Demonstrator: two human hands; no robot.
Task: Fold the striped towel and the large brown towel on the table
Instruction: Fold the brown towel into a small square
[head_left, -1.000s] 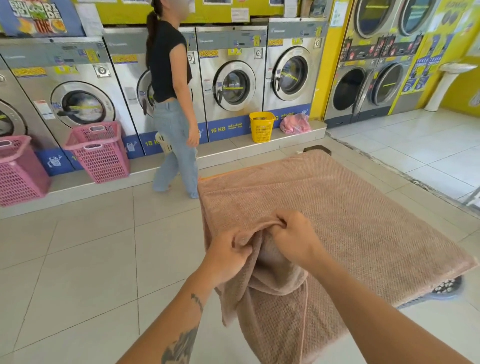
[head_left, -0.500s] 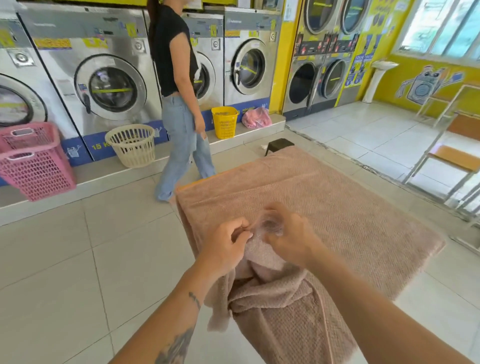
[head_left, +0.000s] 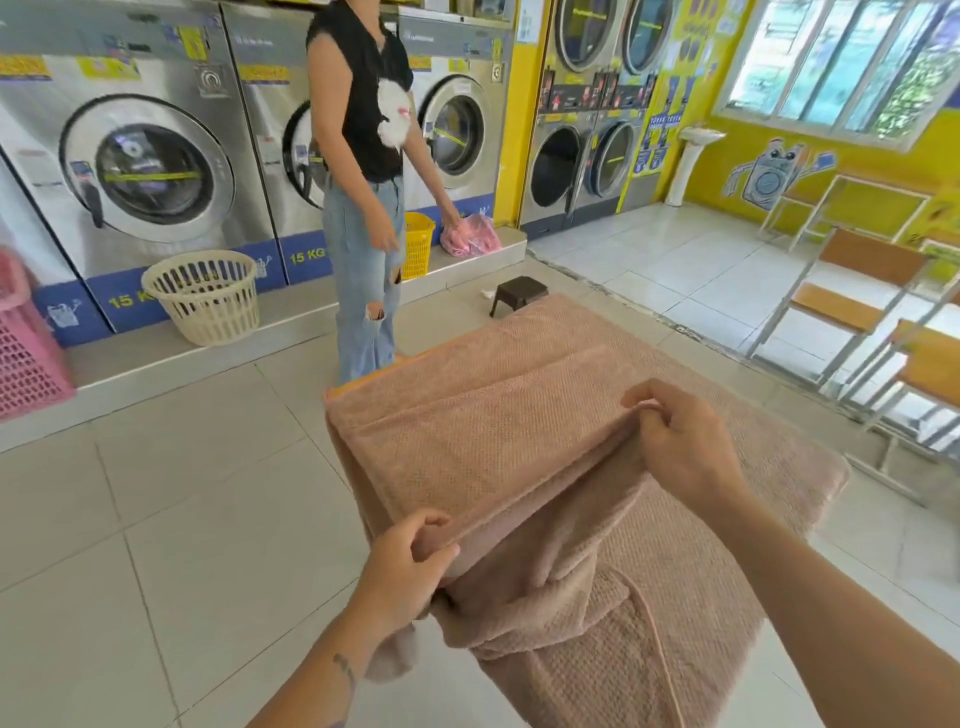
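Washers (head_left: 150, 166) line the back; left hand (head_left: 405, 566) and right hand (head_left: 680, 441), together before, now pinch the towel (head_left: 493, 441) at its edge, well apart.

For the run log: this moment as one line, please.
step: folding large brown waffle-weave towel | left hand: grips folded edge | right hand: pinches same edge farther along | far part flat, near part hanging
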